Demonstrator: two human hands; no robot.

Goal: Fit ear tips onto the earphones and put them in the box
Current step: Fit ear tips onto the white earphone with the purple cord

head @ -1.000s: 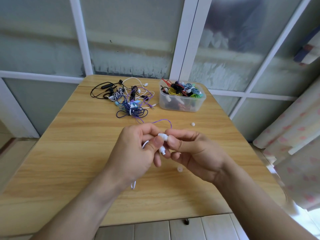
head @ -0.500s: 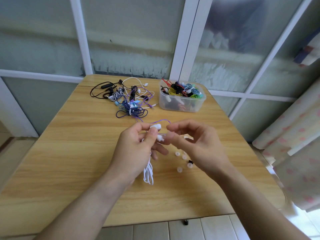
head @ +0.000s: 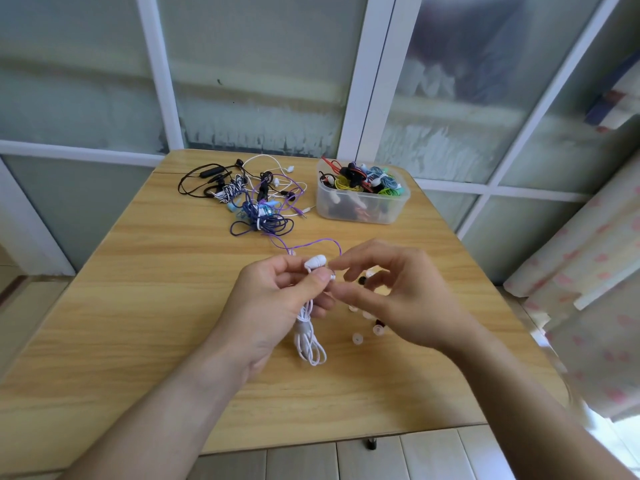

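Bright daylight, wide-angle edge warp

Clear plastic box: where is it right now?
In the head view the clear plastic box sits at the far right of the wooden table, just right of the loose earphone pile and beyond both hands, already holding coiled earphones.

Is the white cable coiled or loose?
Coiled: the white cable hangs from the left hand as a bunched bundle of loops, above the table.

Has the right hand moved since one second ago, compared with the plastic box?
Yes. The right hand has moved slightly right on the table, still well short of the plastic box, opening a gap from the left hand.
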